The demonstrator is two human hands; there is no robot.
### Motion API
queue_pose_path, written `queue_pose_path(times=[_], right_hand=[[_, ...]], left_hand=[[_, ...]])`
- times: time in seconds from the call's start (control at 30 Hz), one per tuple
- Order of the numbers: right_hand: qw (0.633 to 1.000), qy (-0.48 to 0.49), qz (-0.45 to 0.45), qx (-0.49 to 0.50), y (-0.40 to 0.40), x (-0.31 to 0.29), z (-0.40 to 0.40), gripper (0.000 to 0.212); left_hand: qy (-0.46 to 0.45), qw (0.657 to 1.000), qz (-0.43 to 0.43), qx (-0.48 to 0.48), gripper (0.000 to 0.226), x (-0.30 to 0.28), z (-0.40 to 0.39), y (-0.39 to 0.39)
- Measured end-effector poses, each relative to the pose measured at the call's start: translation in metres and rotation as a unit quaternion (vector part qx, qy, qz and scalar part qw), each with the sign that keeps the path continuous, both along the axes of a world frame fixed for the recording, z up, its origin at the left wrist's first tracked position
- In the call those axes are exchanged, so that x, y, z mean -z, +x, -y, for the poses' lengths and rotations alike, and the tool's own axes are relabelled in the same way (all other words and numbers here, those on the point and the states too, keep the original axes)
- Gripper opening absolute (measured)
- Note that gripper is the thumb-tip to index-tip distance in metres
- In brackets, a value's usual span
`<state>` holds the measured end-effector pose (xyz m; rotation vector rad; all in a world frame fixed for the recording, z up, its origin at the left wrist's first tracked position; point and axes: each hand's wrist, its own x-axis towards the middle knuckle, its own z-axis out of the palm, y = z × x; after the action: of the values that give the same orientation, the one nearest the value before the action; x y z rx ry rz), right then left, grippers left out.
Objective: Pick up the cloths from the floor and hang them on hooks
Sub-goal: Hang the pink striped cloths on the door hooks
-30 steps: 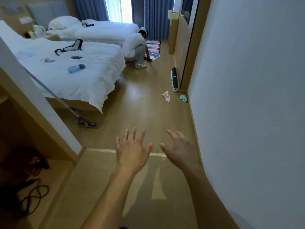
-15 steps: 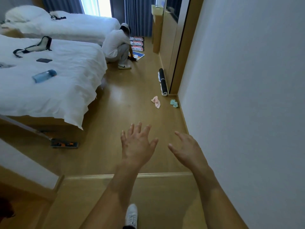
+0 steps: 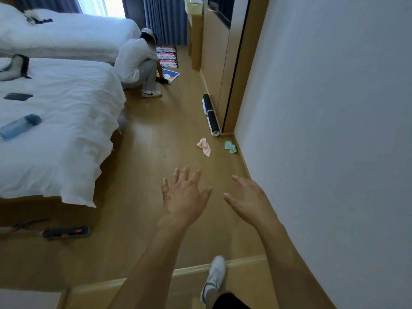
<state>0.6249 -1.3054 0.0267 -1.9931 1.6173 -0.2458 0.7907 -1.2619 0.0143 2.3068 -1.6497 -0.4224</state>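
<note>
Both hands, left hand and right hand, are held out empty with fingers spread. Pink cloth and green cloth are seen on the wooden floor near the white wall; a bed is partly cropped.

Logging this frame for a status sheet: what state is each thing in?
Left hand: open, empty.
Right hand: open, empty.
Pink cloth: crumpled on the floor.
Green cloth: crumpled by the baseboard.
Rolled mat: rolled, lying along the wall.
Blue bottle: on its side on the bed.
</note>
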Motion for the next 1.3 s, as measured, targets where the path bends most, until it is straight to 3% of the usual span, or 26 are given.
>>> queue_pose_path(times=[0.43,0.73,1.1,1.3], right_hand=[[0.996,0.020,0.046,-0.069,0.114,0.009,0.236,0.063],[0.996,0.022,0.017,-0.086,0.150,0.010,0.377,0.059],[0.999,0.032,0.012,-0.002,0.185,0.036,0.519,0.049],[0.997,0.044,0.003,0.063,0.228,0.038,0.610,0.059]], left_hand=[[0.031,0.998,0.024,-0.044,0.061,-0.011,0.211,0.096],[0.048,0.998,0.002,-0.049,0.059,-0.006,0.350,0.127],[0.036,0.999,-0.016,0.018,0.056,0.035,0.528,0.182],[0.028,0.997,-0.017,0.072,0.056,0.043,0.641,0.230]])
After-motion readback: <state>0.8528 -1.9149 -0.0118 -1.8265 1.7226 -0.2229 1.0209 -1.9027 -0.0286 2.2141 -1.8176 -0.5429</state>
